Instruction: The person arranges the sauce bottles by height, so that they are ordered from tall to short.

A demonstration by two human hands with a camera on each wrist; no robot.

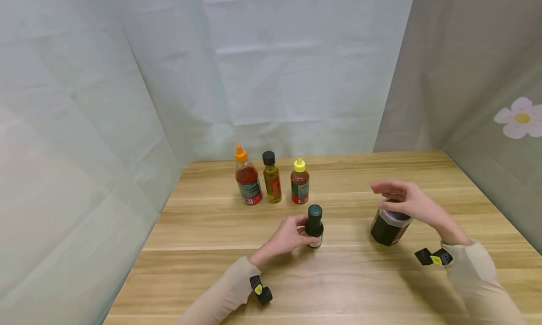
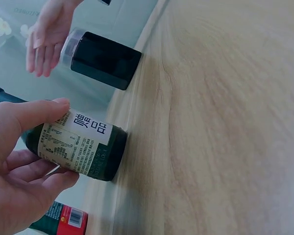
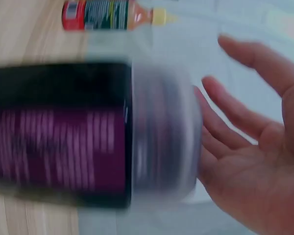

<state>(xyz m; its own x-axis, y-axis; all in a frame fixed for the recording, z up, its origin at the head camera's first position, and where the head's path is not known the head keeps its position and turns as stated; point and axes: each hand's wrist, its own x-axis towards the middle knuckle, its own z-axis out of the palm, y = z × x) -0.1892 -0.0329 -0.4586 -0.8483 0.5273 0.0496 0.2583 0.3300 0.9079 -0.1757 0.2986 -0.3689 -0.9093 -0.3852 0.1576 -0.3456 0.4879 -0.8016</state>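
Observation:
My left hand (image 1: 287, 235) holds a small dark green sauce bottle (image 1: 314, 227) between thumb and fingers. Seen from the left wrist, the thumb lies along the pale label of that bottle (image 2: 76, 139), which stands upright at the tabletop; whether its base touches the wood I cannot tell. Over to the right, my right hand (image 1: 417, 207) hovers at the top of a wide dark jar (image 1: 386, 232) with a clear lid. Its fingers are spread and loose around the lid (image 3: 164, 132), not gripping it. The jar's purple label is blurred in the right wrist view.
Behind my left hand stand three bottles in a row: a red sauce bottle with an orange tip (image 1: 249, 181), a yellow-oil bottle with a black cap (image 1: 272, 181) and a red sauce bottle with a yellow tip (image 1: 299, 186). Pale cloth (image 1: 296, 80) hangs around the wooden table (image 1: 338, 287).

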